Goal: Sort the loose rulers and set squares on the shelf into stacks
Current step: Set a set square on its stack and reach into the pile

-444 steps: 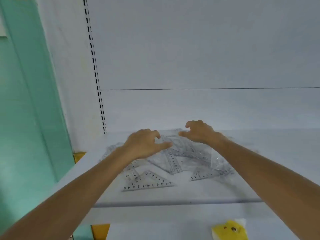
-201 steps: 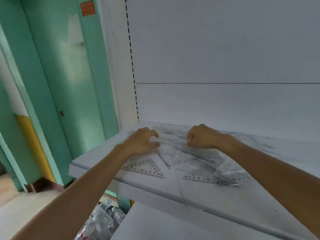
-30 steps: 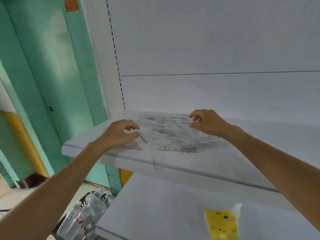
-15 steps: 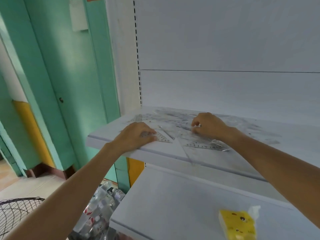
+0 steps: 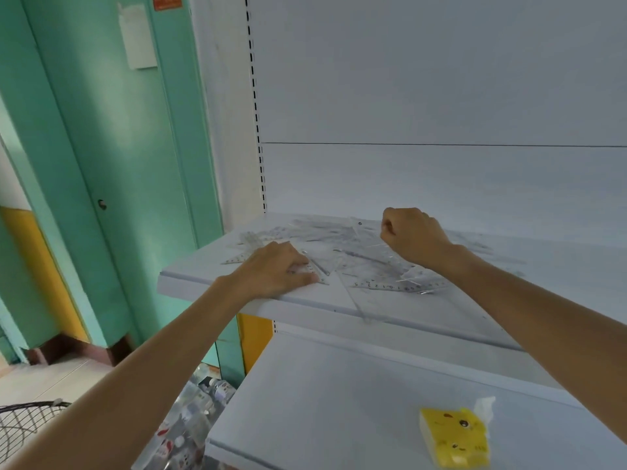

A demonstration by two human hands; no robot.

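Left hand [image 5: 278,271]: grip wide, fingers laid flat, pressing a small set square [image 5: 319,279] at the front edge of the shelf [image 5: 203,287], left end. Placed as half a second ago.

Right hand [image 5: 414,237]: grip narrow, fingers curled into a fist, raised above the middle of the shelf. Half a second ago, down among the pieces. Contents of the grip: cannot tell; possibly a clear piece, edge too faint to confirm.

Pile of clear rulers and set squares [image 5: 339,239]: loose and overlapping, spread over the shelf from left end to right of middle, not yet in stacks.

Counted:
- hands, 2
- printed ruler [image 5: 397,286] toward the shelf front, numerals legible, 1
- clear strip [image 5: 359,303] overhanging the shelf's front edge, 1
- lower shelf [image 5: 339,401] beneath the shelf, 1
- yellow tissue pack [image 5: 453,435] on it, 1

Hard to make out: count of pieces in the pile, outlines lost against the white shelf; part of the small set square covered by the left hand; pieces behind the right wrist hidden; both forearms cut off by the lower frame edge.
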